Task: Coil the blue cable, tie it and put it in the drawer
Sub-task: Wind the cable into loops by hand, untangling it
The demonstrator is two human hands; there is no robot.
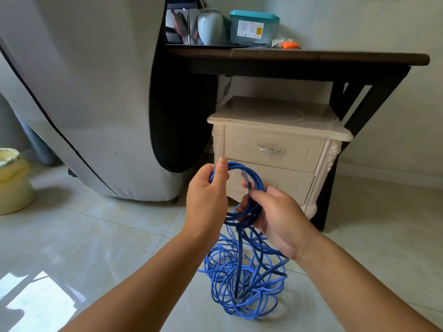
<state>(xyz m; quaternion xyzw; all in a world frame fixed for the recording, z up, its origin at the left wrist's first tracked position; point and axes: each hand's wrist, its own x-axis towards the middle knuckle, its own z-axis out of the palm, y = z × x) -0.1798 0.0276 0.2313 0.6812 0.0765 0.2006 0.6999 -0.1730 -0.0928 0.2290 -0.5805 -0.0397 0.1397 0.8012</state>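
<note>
A long blue cable lies in a loose tangle on the tiled floor, and its upper part is wound into a small coil held up in front of me. My left hand grips the coil's upper left side with thumb and fingers. My right hand holds the coil's lower right side, fingers curled round the strands, with the clear plug end sticking up by its fingertips. Behind the hands stands a cream nightstand with two drawers; the top drawer is closed and has a silver handle.
A dark wooden table spans over the nightstand, carrying a teal-lidded box and a pale vase. A grey fabric-covered object fills the left. A yellow bin stands at the far left.
</note>
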